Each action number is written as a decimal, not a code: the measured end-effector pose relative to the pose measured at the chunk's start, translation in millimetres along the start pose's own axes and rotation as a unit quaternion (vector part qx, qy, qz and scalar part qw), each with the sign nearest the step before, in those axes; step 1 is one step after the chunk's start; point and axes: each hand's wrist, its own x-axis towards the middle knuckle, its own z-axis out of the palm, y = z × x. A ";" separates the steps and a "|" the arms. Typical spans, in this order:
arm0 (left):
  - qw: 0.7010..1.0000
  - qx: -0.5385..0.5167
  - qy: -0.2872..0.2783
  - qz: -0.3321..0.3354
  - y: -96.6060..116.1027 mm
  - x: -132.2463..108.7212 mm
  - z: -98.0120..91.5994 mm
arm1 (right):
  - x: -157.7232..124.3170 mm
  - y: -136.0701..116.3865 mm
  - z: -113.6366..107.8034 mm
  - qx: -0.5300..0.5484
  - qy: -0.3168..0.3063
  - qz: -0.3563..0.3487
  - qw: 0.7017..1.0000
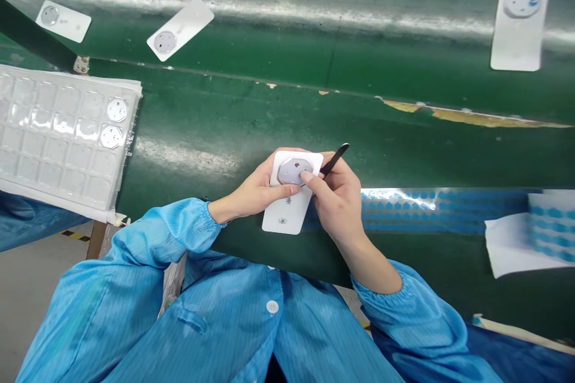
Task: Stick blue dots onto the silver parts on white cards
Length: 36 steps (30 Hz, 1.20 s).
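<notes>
My left hand (265, 188) grips a white rectangular panel (287, 215) by its left side, thumb lying across its front. Near the panel's top sits a grey octagonal disc (293, 172) with small holes. My right hand (339, 197) is closed at the panel's right edge, its thumb pressing on the disc. Out of the right fist sticks a dark slim tool (336, 158), perhaps tweezers, pointing up and right; its lower end is hidden by the hand. Small dark marks show on the panel's lower half.
A clear compartment tray (58, 137) at left holds two discs (117, 109) in its right column. Similar panels lie on the green surface beyond: one far left (65, 21), another (180, 29), one at right (520, 27). Blue dotted sheets (422, 209) and white paper (507, 245) lie at right.
</notes>
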 end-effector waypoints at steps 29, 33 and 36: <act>0.743 0.577 0.261 0.215 98.9 68.7 -150.1 | 108.2 -31.4 -53.9 -0.262 -0.025 -0.025 0.964; 0.579 0.662 0.472 0.059 133.5 89.9 -201.3 | 176.4 -60.4 -91.8 -0.354 0.069 -0.008 0.933; 0.587 0.648 0.485 -0.017 147.1 98.0 -211.2 | 185.9 -70.3 -105.8 -0.440 0.112 -0.001 0.891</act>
